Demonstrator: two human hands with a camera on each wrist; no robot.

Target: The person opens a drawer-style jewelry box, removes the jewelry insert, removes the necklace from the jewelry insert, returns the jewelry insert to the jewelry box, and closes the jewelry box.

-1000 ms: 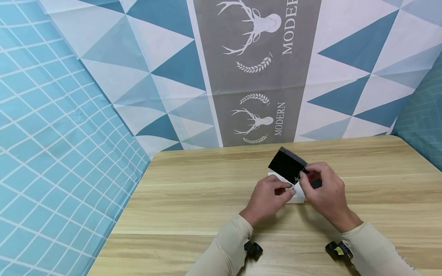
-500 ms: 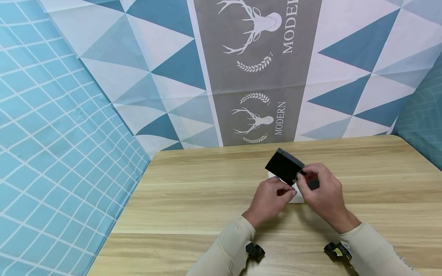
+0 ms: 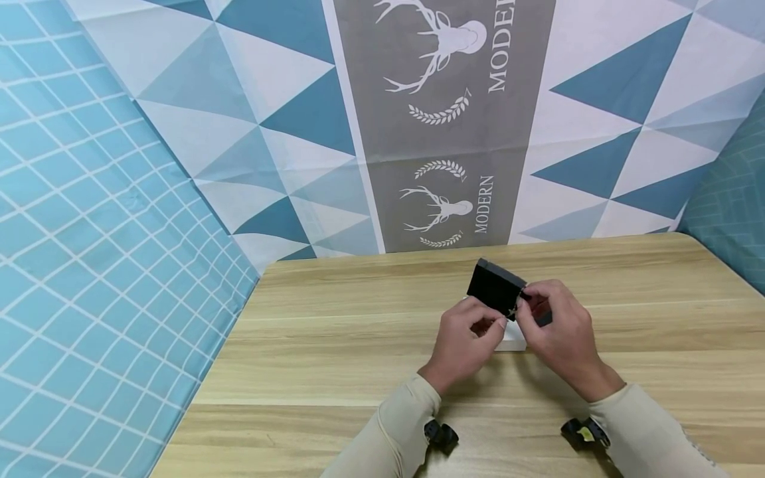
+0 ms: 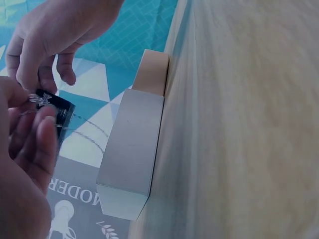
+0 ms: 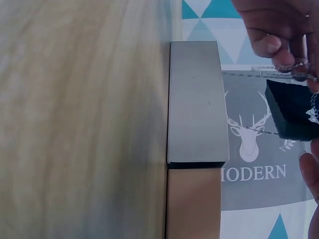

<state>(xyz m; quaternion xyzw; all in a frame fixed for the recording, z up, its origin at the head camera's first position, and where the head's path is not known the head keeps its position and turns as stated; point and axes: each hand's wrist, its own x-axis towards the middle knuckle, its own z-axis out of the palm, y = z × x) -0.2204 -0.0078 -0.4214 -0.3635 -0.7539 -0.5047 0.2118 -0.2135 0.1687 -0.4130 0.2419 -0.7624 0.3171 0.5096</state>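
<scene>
In the head view a flat black pad (image 3: 495, 289) is held tilted above a white box (image 3: 511, 338). My right hand (image 3: 562, 332) grips the pad's lower right corner between thumb and fingers. My left hand (image 3: 463, 340) is at the pad's lower edge, thumb and fingertips together. A thin silver necklace (image 5: 304, 68) runs between the left fingers in the right wrist view, and its strands cross in front of the box. Its small silver pendant (image 4: 42, 99) lies against the pad in the left wrist view. The exact contact of the left fingertips is partly hidden.
A brown box (image 5: 194, 204) appears beyond the white one in the wrist views. Behind my right fingers sits a dark object (image 3: 545, 318), mostly covered. The wooden table (image 3: 335, 345) meets a patterned cloth wall (image 3: 287, 166) at its far edge.
My left hand has shifted slightly up, closer to the pad's lower edge. The pad swung a little left, then back right, in my right hand, which has barely moved.
</scene>
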